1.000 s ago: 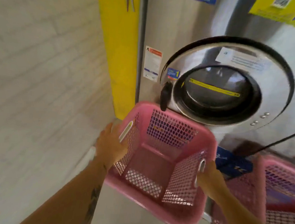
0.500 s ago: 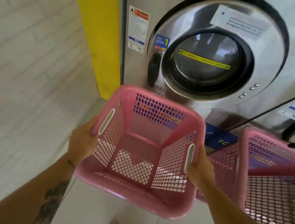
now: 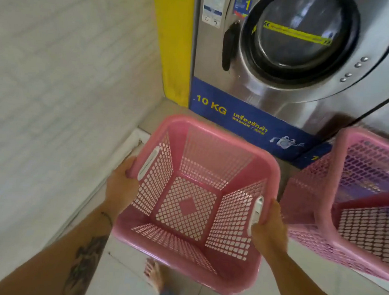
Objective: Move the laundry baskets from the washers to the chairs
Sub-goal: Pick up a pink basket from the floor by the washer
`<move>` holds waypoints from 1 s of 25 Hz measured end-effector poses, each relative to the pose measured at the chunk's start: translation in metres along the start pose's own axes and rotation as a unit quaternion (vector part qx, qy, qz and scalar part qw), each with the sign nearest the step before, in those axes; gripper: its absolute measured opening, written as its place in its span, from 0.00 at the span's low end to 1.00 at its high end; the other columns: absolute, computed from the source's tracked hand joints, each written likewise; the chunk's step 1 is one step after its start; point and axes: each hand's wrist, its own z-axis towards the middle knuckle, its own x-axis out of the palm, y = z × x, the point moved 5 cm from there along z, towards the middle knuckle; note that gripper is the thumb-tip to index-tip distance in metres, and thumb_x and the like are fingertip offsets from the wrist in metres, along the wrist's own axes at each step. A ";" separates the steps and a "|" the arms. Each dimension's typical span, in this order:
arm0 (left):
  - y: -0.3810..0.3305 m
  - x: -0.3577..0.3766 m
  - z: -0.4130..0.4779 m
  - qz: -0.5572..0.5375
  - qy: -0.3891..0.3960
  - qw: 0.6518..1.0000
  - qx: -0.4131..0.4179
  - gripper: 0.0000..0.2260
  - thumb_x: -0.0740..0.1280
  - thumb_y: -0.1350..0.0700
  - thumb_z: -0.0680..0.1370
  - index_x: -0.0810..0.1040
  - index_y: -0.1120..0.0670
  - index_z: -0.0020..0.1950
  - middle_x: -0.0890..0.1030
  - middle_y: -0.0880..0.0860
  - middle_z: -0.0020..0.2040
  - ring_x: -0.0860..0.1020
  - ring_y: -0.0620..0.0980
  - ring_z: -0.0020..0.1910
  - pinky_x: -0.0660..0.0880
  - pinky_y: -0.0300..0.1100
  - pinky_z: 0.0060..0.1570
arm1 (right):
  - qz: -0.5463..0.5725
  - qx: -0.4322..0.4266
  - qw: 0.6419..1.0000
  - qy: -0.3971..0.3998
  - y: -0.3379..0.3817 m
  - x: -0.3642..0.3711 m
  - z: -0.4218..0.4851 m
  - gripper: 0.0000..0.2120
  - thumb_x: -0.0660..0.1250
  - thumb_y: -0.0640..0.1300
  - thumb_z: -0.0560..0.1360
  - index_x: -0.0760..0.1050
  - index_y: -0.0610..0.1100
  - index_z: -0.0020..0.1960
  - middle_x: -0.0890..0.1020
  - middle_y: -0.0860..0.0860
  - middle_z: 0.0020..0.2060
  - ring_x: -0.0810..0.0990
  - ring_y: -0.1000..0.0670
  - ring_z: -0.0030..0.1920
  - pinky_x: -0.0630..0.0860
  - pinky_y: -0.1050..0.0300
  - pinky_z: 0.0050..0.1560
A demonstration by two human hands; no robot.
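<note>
1. Laundry basket [image 3: 196,201]: in the head view, a pink plastic one with latticed walls and nothing inside, held in the air in front of the washer [image 3: 288,61], above the tiled floor [image 3: 118,278].
2. The left hand [image 3: 120,188] is closed around the rim at the basket's left side, just below the white handle slot. The right hand [image 3: 267,225] is clamped on the opposite rim, with the thumb by the other white slot. A grip on two opposite sides most likely keeps the empty basket level and easy to carry.
3. The basket's open top faces the camera, so its diamond-mesh bottom shows plainly.
4. A second pink basket [image 3: 356,206] sits just to the right, close to the held one, in front of the next machine. It probably waits its turn.
5. The washer's round door is shut, and a blue strip along its base reads 10 KG. A yellow panel [image 3: 174,41] stands at the washer's left, beside the pale wall [image 3: 53,89].
6. A bare foot [image 3: 153,276] shows on the floor below the basket.
7. No chairs are in view, so the carry to them seems barely begun.
</note>
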 end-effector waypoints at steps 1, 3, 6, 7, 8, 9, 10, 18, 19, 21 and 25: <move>0.016 0.001 -0.009 -0.005 -0.002 1.000 -0.009 0.23 0.60 0.66 0.76 0.76 0.48 0.66 0.82 0.51 0.48 0.79 0.46 0.34 0.74 0.37 0.29 | -0.005 0.005 1.000 0.010 -0.013 0.011 -0.007 0.34 0.61 0.31 0.69 0.59 0.52 0.71 0.80 0.46 0.44 0.77 0.46 0.34 0.76 0.53 0.29; 0.055 0.005 -0.017 -0.009 -0.002 1.000 -0.029 0.26 0.61 0.66 0.74 0.74 0.46 0.69 0.81 0.50 0.53 0.81 0.50 0.40 0.78 0.39 0.35 | 0.005 0.008 1.000 0.027 -0.037 0.037 -0.016 0.33 0.62 0.31 0.71 0.59 0.51 0.72 0.79 0.47 0.46 0.76 0.47 0.35 0.71 0.58 0.28; 0.110 0.012 -0.021 0.027 0.009 0.999 -0.043 0.29 0.61 0.65 0.73 0.69 0.47 0.73 0.79 0.51 0.61 0.81 0.55 0.52 0.80 0.46 0.50 | 0.008 0.018 0.999 0.036 -0.066 0.079 -0.029 0.34 0.63 0.31 0.72 0.58 0.49 0.74 0.76 0.48 0.48 0.76 0.45 0.39 0.72 0.58 0.30; 0.124 0.013 -0.020 0.027 0.012 0.999 -0.044 0.29 0.61 0.65 0.73 0.68 0.47 0.74 0.78 0.52 0.63 0.80 0.56 0.54 0.80 0.47 0.52 | 0.011 0.017 0.999 0.035 -0.073 0.093 -0.033 0.33 0.64 0.33 0.73 0.57 0.50 0.73 0.76 0.49 0.49 0.76 0.45 0.42 0.74 0.57 0.32; 0.139 0.015 -0.017 0.032 0.014 0.999 -0.039 0.30 0.61 0.65 0.73 0.68 0.46 0.74 0.77 0.52 0.65 0.80 0.57 0.56 0.79 0.48 0.53 | 0.018 0.010 0.999 0.035 -0.079 0.108 -0.038 0.32 0.65 0.36 0.74 0.58 0.51 0.72 0.76 0.50 0.50 0.78 0.44 0.44 0.76 0.55 0.33; 0.147 0.016 -0.013 0.041 0.017 0.998 -0.033 0.31 0.61 0.65 0.73 0.67 0.46 0.74 0.76 0.52 0.67 0.79 0.57 0.57 0.79 0.47 0.53 | 0.025 0.002 0.999 0.035 -0.085 0.121 -0.043 0.29 0.66 0.40 0.75 0.58 0.52 0.71 0.77 0.51 0.51 0.79 0.45 0.45 0.77 0.56 0.33; 0.156 0.017 -0.007 0.055 0.024 0.998 -0.033 0.31 0.60 0.65 0.73 0.66 0.46 0.75 0.75 0.53 0.68 0.78 0.57 0.59 0.77 0.46 0.52 | 0.040 -0.003 0.999 0.032 -0.088 0.130 -0.047 0.27 0.67 0.44 0.76 0.58 0.53 0.70 0.77 0.52 0.50 0.80 0.45 0.46 0.77 0.57 0.31; 0.131 -0.004 0.001 0.176 0.147 0.973 -0.032 0.30 0.65 0.61 0.72 0.65 0.55 0.75 0.73 0.59 0.70 0.79 0.59 0.55 0.76 0.44 0.41 | 0.025 0.029 0.988 0.149 -0.057 0.122 -0.072 0.28 0.66 0.38 0.75 0.61 0.49 0.72 0.79 0.52 0.48 0.77 0.57 0.40 0.70 0.65 0.29; 0.116 -0.010 -0.010 0.178 0.146 0.973 -0.025 0.28 0.63 0.62 0.74 0.67 0.56 0.74 0.73 0.59 0.69 0.79 0.56 0.50 0.75 0.44 0.37 | 0.016 0.027 0.986 0.165 -0.045 0.111 -0.080 0.28 0.66 0.37 0.74 0.63 0.48 0.72 0.78 0.51 0.48 0.76 0.57 0.40 0.70 0.65 0.30; 0.079 -0.023 -0.036 0.167 0.153 0.974 -0.006 0.26 0.61 0.63 0.75 0.68 0.54 0.74 0.73 0.57 0.70 0.79 0.50 0.44 0.76 0.41 0.35 | 0.023 0.024 0.984 0.178 -0.017 0.079 -0.100 0.28 0.66 0.36 0.75 0.65 0.48 0.72 0.77 0.48 0.54 0.78 0.51 0.46 0.75 0.59 0.37; 0.002 -0.052 -0.092 0.106 0.164 0.980 0.044 0.21 0.61 0.65 0.76 0.75 0.54 0.68 0.77 0.51 0.66 0.78 0.51 0.59 0.75 0.39 0.52 | 0.005 -0.018 0.989 0.145 0.024 -0.007 -0.139 0.27 0.67 0.44 0.77 0.64 0.47 0.74 0.73 0.43 0.69 0.76 0.46 0.57 0.75 0.51 0.60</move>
